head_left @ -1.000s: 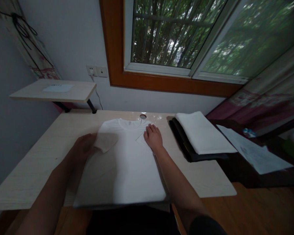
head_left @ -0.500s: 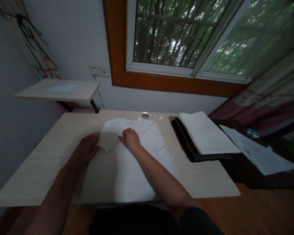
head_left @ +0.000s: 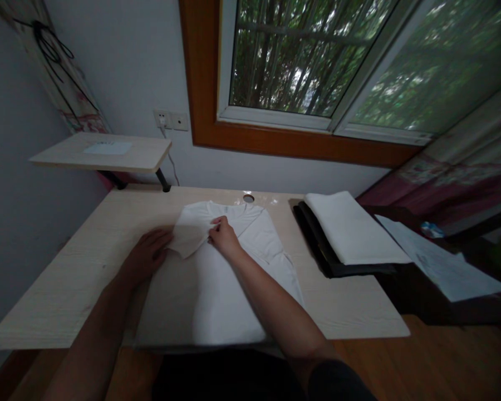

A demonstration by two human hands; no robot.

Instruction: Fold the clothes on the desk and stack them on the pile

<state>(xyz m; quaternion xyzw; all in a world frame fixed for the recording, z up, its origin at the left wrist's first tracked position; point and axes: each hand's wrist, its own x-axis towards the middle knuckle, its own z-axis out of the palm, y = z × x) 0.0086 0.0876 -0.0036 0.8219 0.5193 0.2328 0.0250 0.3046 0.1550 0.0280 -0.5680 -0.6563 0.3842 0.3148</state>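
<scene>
A white T-shirt (head_left: 229, 301) lies flat on the pale wooden table (head_left: 79, 262), its neckline toward the window and its sleeves turned inward. At the shirt's left shoulder edge rests my left hand (head_left: 147, 253), fingers stretched out and touching the fabric. My right hand (head_left: 224, 236) is over the upper chest below the collar, with thumb and fingers pinched on the folded sleeve (head_left: 187, 239). The exact fingertip contact is partly hidden. My right forearm crosses above the shirt's lower right part.
On the right of the table lie a folded white cloth (head_left: 354, 228) and black folded items (head_left: 317, 245) beneath it. A small raised shelf (head_left: 142, 156) with a paper stands at the back left. Beyond the right edge is a dark surface with a paper sheet (head_left: 434, 262).
My right hand's fingers have drawn together into a pinch at the sleeve edge. My left hand has shifted slightly right along the shirt's edge.
</scene>
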